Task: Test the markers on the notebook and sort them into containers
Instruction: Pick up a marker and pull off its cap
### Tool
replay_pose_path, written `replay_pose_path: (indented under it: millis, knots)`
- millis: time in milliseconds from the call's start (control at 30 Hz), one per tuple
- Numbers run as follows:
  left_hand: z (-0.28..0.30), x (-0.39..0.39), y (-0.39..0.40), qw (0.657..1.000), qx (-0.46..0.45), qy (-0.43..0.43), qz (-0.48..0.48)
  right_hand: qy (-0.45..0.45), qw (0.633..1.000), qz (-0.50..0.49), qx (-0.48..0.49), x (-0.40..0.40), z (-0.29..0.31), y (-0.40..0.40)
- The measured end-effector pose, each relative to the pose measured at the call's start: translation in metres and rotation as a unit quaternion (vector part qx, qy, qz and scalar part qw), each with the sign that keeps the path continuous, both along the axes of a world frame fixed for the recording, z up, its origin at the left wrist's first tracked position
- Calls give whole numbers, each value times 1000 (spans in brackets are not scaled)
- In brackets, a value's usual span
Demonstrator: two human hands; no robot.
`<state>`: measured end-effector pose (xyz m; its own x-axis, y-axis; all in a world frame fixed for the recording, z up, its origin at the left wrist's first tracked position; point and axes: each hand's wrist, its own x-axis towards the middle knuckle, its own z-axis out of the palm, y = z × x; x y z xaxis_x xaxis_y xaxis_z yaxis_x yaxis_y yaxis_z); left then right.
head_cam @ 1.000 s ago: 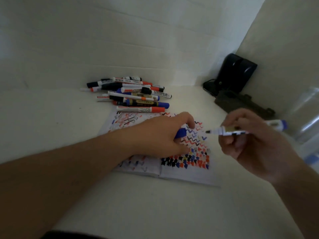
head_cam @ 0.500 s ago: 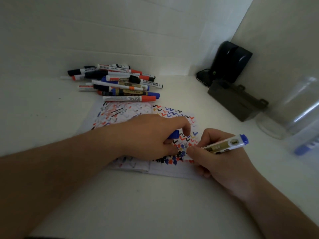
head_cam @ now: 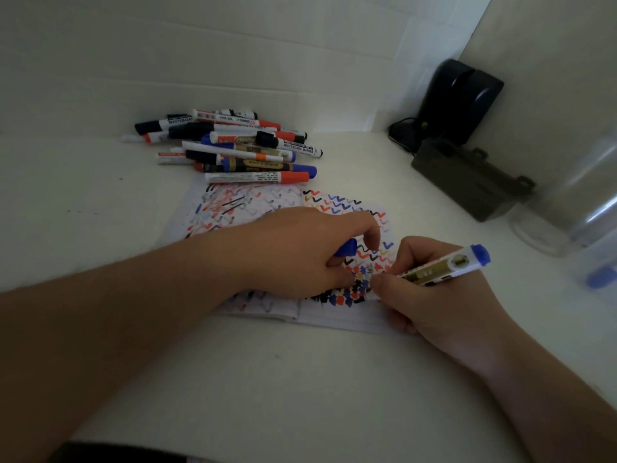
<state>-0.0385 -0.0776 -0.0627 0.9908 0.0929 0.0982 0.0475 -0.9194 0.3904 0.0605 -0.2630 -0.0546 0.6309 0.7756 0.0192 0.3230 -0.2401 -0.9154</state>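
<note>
right hand: pinches marker, tip down-left on notebook, blue end up-right
left hand: grips blue cap, resting on notebook

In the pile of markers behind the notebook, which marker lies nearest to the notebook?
The white marker with the red cap, at the front edge of the pile. It lies closest to the notebook; the others lie behind it.

Both hands curled, gripping

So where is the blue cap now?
In the head view, the blue cap sits in the left hand, over the notebook, near the right hand.
</note>
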Motion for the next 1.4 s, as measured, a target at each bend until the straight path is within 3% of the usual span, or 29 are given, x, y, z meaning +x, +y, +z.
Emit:
replay_pose_path:
  millis: [600,700,833,967,1400]
  knots:
    - [2,-4,-4,1000,-21,10,8,7,999,29,17,5,-5,-1]
    - [3,-7,-2,996,-84,5,21,59,996,38,59,8,-4,1]
    - [6,-11,4,989,-143,-8,30,212,960,47,176,22,-1,-4]
    - [5,-12,6,989,-148,-5,25,282,939,53,191,30,-2,-5]
    - [5,-12,4,990,-138,-4,16,318,933,38,163,29,0,-2]
